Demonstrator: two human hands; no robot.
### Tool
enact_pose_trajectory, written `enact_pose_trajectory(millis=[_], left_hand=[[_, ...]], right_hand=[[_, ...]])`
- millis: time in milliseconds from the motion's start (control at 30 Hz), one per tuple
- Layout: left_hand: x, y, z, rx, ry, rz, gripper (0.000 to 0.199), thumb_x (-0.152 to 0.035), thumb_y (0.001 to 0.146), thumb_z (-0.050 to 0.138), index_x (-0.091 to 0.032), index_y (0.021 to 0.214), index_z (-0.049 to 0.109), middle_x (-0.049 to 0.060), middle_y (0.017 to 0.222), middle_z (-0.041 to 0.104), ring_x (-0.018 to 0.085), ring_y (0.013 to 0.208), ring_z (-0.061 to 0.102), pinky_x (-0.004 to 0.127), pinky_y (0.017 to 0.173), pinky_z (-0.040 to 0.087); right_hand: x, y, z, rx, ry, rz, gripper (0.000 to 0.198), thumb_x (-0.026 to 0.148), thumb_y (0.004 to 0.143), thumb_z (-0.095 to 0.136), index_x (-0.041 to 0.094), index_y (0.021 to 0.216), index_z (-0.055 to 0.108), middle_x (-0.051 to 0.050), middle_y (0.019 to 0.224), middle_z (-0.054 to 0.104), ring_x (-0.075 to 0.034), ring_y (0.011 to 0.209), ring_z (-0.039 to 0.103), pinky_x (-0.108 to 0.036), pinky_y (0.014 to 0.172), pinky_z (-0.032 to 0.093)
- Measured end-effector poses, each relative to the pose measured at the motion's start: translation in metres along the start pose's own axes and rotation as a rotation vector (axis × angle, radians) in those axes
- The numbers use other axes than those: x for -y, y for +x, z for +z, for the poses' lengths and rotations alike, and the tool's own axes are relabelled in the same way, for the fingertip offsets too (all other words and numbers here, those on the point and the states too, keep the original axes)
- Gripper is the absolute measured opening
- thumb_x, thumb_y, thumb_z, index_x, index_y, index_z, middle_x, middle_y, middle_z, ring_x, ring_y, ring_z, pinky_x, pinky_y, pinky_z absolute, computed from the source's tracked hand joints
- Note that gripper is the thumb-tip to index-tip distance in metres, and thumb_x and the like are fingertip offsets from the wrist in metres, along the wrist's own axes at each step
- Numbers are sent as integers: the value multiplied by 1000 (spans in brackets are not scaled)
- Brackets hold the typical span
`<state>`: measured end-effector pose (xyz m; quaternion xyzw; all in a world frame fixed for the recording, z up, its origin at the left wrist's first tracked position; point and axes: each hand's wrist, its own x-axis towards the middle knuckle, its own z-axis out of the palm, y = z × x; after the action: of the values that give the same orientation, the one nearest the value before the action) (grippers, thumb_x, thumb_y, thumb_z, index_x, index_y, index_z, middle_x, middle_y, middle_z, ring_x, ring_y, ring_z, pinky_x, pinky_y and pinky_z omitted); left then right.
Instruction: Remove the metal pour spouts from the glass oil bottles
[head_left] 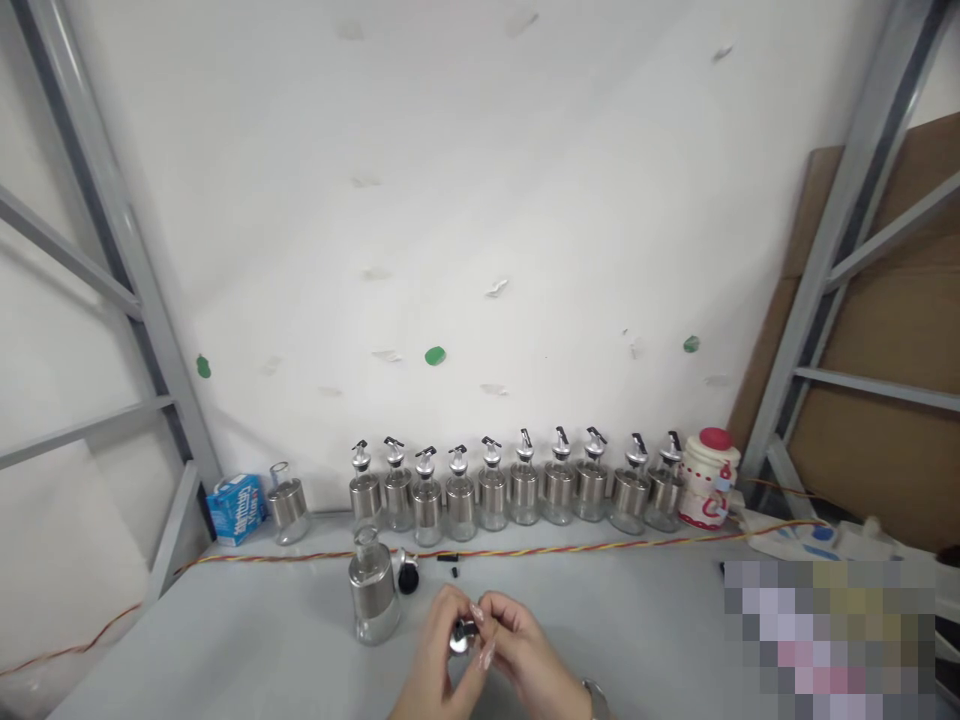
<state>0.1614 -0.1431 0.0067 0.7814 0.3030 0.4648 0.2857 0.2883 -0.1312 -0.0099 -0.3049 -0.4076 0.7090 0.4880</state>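
Note:
A small silver-and-black pourer cap (462,636) is held by my left hand (442,650), its fingers curled round it. My right hand (517,645) meets it there, thumb and fingers pinched at the cap's black top; whether a small part sits in that pinch is hidden. Left of my hands stands an uncapped glass bottle (373,595) with a steel sleeve. Beside this bottle lies another silver-and-black pourer cap (407,573), with small black pieces (454,572) to its right.
Along the wall stands a row of capped bottles (493,490). At the back left are another uncapped bottle (288,508) and a blue box (236,508). A white-and-red canister (708,480) stands at the back right. A twisted red-yellow wire (570,548) crosses the table (240,640).

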Motion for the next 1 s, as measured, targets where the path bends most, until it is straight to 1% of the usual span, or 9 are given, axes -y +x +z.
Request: enact_pose_trajectory(millis=[100, 200, 400, 567, 733, 867, 1000], left_hand=[[-3, 0, -1, 11, -19, -36, 17, -29, 85, 32, -18, 86, 46, 3, 79, 42, 16, 75, 44, 29, 69, 36], [-3, 0, -1, -14, -50, -80, 24, -29, 87, 28, -18, 83, 48, 4, 78, 44, 16, 75, 45, 29, 70, 36], [4, -1, 3, -60, -78, -139, 25, -32, 87, 31, -18, 79, 50, 3, 75, 46, 16, 72, 45, 27, 68, 36], [9, -4, 5, -121, -101, -167, 28, -33, 87, 31, -18, 73, 50, 1, 69, 44, 14, 67, 43, 26, 64, 35], [7, -4, 9, -150, -144, -208, 29, -38, 86, 33, -18, 72, 50, 0, 67, 42, 14, 65, 42, 25, 63, 35], [3, -2, 12, -241, -245, -322, 32, -45, 83, 37, -19, 70, 50, -2, 64, 43, 12, 62, 41, 23, 61, 36], [5, -2, 13, -282, -301, -469, 34, -53, 75, 45, -20, 67, 51, -1, 66, 52, 14, 66, 46, 23, 63, 40]], right_hand=[[-3, 1, -1, 14, -11, -12, 40, 47, 59, 69, 17, 57, 42, 7, 49, 37, -5, 47, 28, -19, 47, 21], [-4, 1, 0, 16, -23, -38, 41, 50, 61, 66, 17, 57, 41, 8, 49, 36, -5, 46, 24, -20, 46, 17], [-4, 0, 3, 30, -43, -62, 45, 55, 62, 63, 18, 58, 39, 9, 47, 31, -5, 44, 21, -22, 45, 12], [-9, 0, 4, 35, -68, -103, 46, 58, 62, 60, 18, 58, 38, 9, 47, 28, -5, 45, 20, -22, 44, 12], [-12, 2, 4, 53, -75, -112, 45, 58, 65, 58, 19, 59, 36, 10, 48, 27, -5, 44, 18, -22, 44, 11], [-8, 2, 4, 34, -132, -130, 44, 58, 68, 55, 19, 59, 35, 9, 49, 27, -5, 45, 19, -22, 43, 13], [-7, 2, 3, -10, -243, -174, 43, 57, 70, 52, 19, 59, 36, 8, 49, 30, -6, 45, 22, -22, 44, 15]])
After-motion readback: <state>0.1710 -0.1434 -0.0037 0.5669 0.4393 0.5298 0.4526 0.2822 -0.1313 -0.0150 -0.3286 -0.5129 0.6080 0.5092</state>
